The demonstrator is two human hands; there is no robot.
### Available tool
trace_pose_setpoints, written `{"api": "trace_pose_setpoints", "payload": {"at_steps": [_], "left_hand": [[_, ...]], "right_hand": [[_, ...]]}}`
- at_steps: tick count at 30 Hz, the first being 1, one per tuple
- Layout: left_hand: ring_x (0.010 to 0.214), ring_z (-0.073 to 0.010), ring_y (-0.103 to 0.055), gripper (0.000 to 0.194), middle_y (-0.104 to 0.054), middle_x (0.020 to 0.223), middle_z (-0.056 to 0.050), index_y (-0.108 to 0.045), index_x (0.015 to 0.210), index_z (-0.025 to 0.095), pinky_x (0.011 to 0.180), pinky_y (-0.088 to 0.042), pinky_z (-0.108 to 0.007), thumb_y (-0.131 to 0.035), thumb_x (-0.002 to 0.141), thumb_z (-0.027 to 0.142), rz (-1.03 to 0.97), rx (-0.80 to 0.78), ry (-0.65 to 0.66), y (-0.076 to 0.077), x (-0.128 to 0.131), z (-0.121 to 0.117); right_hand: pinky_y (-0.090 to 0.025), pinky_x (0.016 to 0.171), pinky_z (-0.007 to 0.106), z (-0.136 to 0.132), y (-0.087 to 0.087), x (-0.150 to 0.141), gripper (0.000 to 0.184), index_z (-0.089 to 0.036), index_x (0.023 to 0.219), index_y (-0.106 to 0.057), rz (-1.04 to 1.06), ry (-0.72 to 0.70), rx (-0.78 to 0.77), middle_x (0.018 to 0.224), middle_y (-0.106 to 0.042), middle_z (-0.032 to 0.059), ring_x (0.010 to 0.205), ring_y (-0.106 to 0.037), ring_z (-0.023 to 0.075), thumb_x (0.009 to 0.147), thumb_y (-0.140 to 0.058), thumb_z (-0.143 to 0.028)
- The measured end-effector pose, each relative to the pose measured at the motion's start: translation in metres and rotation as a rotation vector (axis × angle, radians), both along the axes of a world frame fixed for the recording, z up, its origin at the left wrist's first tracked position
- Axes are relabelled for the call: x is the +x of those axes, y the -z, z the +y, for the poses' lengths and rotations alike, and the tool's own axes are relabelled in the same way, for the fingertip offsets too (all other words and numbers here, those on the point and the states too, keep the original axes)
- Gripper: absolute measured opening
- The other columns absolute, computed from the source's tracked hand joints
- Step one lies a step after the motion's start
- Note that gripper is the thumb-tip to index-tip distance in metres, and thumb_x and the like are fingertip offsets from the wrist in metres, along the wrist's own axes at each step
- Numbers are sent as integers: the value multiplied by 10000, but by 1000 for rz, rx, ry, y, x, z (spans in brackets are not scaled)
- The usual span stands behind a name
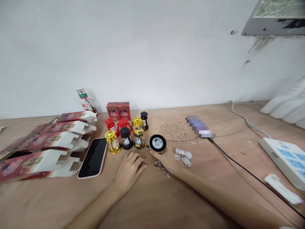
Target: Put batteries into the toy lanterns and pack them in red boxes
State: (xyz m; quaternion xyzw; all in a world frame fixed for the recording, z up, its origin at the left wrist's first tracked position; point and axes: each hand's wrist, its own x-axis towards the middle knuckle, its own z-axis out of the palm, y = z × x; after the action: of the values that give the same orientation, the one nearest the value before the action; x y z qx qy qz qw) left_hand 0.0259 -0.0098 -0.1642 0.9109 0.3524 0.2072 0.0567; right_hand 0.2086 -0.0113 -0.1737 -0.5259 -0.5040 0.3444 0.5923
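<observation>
The table (pixel 147 206) ends at the wall (pixel 152 57) — right hand (pixel 168 159) gripping a lantern (pixel 157 143), left hand (pixel 128 168) — hold unclear.

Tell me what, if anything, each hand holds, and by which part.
The right hand holds a round black-rimmed piece by its near edge; whether the left hand holds anything cannot be told.

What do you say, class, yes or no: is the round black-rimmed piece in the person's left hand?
No, the right hand holds the round black-rimmed piece, while the left hand is apart from it.
</observation>
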Motion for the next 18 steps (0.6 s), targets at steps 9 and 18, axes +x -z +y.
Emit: {"api": "trace_pose_setpoints", "payload": {"at_steps": [9, 18], "left_hand": [[977, -220, -595, 170, -630, 1036, -60, -598, 966, 205, 828, -519, -377, -435, 956, 254, -59, -1, -20, 7, -11, -8], [977, -233, -590, 170, -639, 1043, -66, -595, 1061, 195, 793, -504, -373, -480, 935, 199, 33, 88, -10, 3, -9, -10]], "right_hand": [[-517, 804, 394, -1, -4, -1, 282, -242, 898, -609, -44, -10, 46, 908, -701, 19, 866, -647, 233, 646, -677, -349], [-513, 797, 383, -1, -1, 0, 275, -238, 882, -594, -42, -30, 54, 898, -696, 17, 867, -646, 229, 639, -685, -330]]}}
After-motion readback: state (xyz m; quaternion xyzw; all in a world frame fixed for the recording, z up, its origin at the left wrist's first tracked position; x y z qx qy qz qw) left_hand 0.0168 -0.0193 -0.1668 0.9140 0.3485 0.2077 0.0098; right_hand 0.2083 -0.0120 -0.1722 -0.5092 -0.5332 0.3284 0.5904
